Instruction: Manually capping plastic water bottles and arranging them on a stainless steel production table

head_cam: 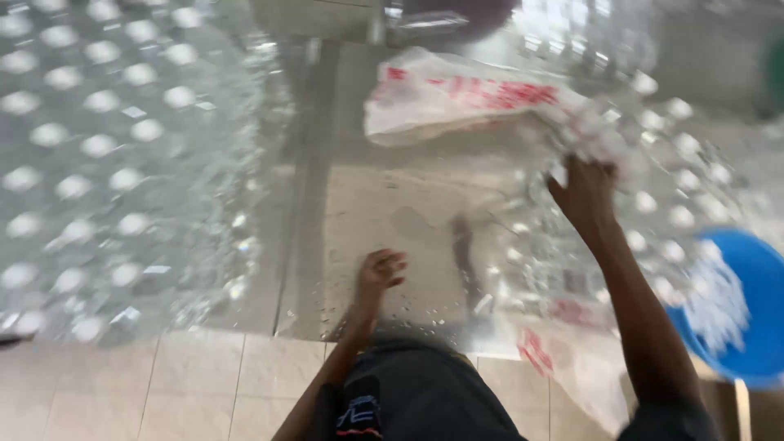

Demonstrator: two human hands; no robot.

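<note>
Nearest the camera, the person is crouching over a wet tiled floor [204, 392], dark shorts filling the lower middle; the left hand [380, 271] is hanging low over the puddled tiles, fingers loosely curled and holding nothing. To the right, a blue basin [755, 327] is sitting at the frame edge, pale clear pieces heaped inside. Further out, the right hand [586, 192] is reaching up and its grip is closing tight on a bunched corner of the large plastic sack [457, 102], white with red print; the sack is lying across clear bottles [686, 196] that are spreading over the floor. A larger mass of bottles [98, 163] is lying to the left. By my judgement, pulling well here means keeping that bunched corner firmly gathered, drawing low and steady, and minding footing on the wet floor; blur is hiding finer detail.
</note>
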